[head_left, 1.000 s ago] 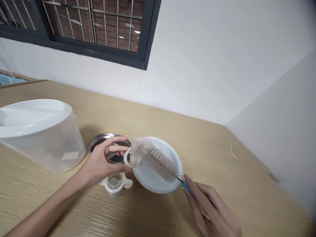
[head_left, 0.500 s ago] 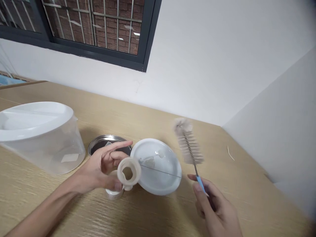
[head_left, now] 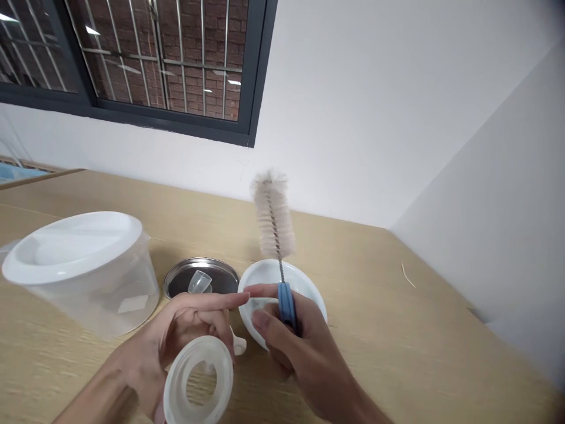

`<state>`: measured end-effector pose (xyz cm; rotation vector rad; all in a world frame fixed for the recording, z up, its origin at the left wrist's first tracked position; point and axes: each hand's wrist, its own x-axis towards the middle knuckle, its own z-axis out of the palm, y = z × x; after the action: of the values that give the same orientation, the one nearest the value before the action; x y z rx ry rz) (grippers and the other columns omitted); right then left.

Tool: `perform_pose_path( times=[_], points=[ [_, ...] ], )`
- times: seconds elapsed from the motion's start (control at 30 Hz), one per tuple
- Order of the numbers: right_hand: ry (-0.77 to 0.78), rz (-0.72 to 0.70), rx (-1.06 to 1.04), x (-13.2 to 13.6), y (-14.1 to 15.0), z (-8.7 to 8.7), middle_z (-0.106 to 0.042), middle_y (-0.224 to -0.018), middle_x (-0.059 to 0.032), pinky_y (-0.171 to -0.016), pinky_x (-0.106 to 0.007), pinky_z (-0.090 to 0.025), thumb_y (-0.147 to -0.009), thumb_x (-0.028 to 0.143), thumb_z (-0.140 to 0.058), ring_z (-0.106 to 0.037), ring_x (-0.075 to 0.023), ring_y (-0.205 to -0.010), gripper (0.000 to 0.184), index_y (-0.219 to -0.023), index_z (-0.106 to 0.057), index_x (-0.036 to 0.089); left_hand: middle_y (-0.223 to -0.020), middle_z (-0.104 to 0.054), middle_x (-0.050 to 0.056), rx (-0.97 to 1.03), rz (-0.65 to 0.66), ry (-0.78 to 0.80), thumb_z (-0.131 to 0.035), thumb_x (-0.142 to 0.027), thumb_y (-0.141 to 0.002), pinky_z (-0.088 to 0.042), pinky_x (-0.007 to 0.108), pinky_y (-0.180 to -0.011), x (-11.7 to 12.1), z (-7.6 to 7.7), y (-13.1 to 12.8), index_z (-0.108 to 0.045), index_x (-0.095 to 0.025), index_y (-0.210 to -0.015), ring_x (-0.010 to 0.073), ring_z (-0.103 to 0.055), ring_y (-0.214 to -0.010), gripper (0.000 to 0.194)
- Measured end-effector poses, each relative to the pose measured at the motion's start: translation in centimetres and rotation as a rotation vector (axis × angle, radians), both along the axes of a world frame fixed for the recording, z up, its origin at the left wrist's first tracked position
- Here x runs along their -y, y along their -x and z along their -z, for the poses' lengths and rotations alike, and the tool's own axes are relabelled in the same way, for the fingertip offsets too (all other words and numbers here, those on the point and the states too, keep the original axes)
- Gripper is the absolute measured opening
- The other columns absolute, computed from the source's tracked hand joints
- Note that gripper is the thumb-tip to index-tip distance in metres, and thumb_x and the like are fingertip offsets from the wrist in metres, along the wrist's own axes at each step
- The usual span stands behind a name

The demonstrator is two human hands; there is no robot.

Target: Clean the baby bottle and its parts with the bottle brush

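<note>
Short of the far edge of the tabletop [head_left: 375,306]: left hand [head_left: 150,359] clamped on white ring [head_left: 224,377], right hand [head_left: 311,353] clamped on brush [head_left: 275,232]. Apparent step: brushing; next stroke calls for aligning brush with ring.

One dark window frame [head_left: 256,70]; metal bars [head_left: 203,35] and brickwork [head_left: 194,88] beyond its glass. White walls [head_left: 344,112], meeting in a corner. One wood-grain table [head_left: 362,282], on which we count: a translucent tub [head_left: 103,306], white lid [head_left: 88,237] on top, pale label [head_left: 133,304] on its side; one thin pale strand [head_left: 408,276], lying at right.
</note>
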<state>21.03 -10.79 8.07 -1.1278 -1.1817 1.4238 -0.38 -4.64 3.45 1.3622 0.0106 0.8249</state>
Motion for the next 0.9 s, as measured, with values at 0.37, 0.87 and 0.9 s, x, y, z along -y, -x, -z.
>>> perform_pose_path(
  times=[0.37,0.87,0.9],
  points=[
    [-0.124,0.039,0.024,-0.9,2.6,-1.7,-0.035,-0.056,0.0111,-0.040,-0.021,-0.030,-0.079,0.027,-0.067,-0.034,-0.0054,-0.044,0.028,-0.103,-0.071,0.015,-0.083,-0.069,-0.003,-0.020,-0.069,-0.025,-0.095,-0.056,-0.054,-0.049,0.023,-0.063,-0.2,0.1,0.2,-0.057,-0.025,-0.145,0.0157,-0.064,-0.072,0.103],
    [-0.032,0.227,0.040,-2.0,3.9,-0.8,-0.037,-0.046,0.0092,-0.040,-0.023,-0.023,-0.080,0.046,-0.069,-0.028,-0.0060,-0.041,0.031,-0.070,-0.059,0.018,-0.096,-0.075,0.005,-0.143,-0.081,0.205,-0.095,-0.003,-0.039,-0.053,0.029,-0.071,-0.6,-0.5,0.0,-0.065,-0.022,-0.137,0.0244,-0.068,-0.086,0.104],
    [-0.040,0.211,0.025,-2.0,3.8,-0.7,-0.033,-0.045,0.0097,-0.039,-0.024,-0.021,-0.083,0.053,-0.067,-0.025,-0.0057,-0.040,0.038,-0.069,-0.060,0.018,-0.094,-0.074,0.004,-0.145,-0.079,0.212,-0.094,-0.002,-0.040,-0.052,0.028,-0.069,-0.6,-0.7,0.1,-0.066,-0.021,-0.137,0.0232,-0.067,-0.084,0.103]
  ],
)
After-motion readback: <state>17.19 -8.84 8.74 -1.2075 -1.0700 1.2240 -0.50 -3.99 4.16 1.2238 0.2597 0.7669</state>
